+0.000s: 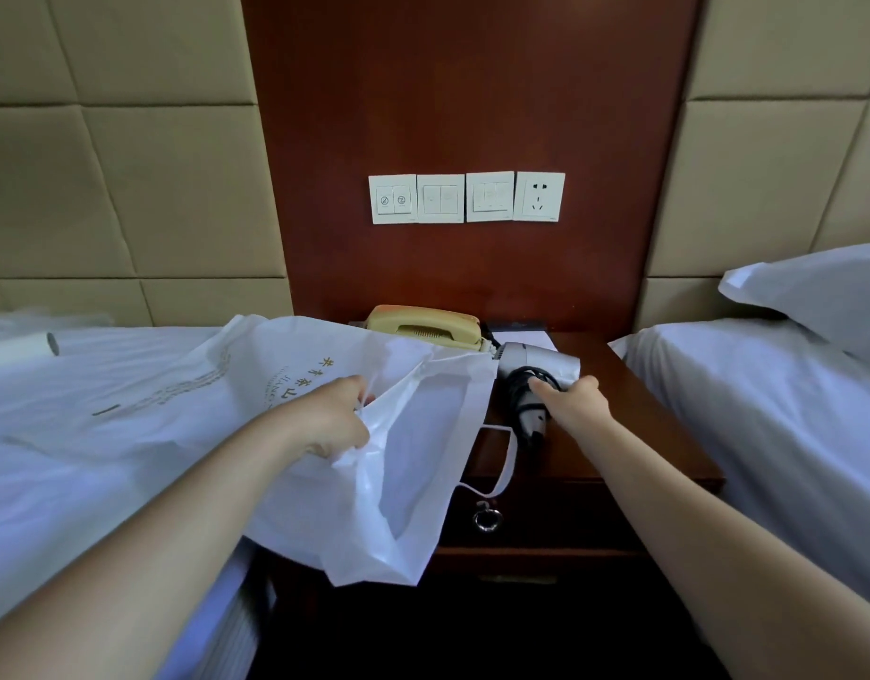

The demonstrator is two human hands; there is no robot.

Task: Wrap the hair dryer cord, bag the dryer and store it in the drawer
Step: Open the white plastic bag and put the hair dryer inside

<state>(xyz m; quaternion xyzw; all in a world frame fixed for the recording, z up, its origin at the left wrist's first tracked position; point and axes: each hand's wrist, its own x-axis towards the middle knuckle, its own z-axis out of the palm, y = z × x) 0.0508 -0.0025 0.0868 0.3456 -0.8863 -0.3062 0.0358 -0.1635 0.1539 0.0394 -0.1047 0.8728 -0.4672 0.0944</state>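
A silver hair dryer [540, 363] lies on the dark wooden nightstand [634, 434], its black cord [523, 400] coiled around the handle with the plug hanging toward the front. My right hand [572, 402] grips the dryer's handle over the cord. A white bag [408, 434] with printed lettering hangs open to the left of the dryer, its mouth facing the dryer. My left hand [332, 419] is shut on the bag's near edge. The drawer [545, 517] below the nightstand top is closed, with a metal ring pull [486, 518].
A beige telephone [425, 326] and a white notepad [526, 336] sit at the back of the nightstand. Beds with white sheets flank it, left [104, 409] and right [766, 409]. Wall switches and a socket [539, 196] are mounted above.
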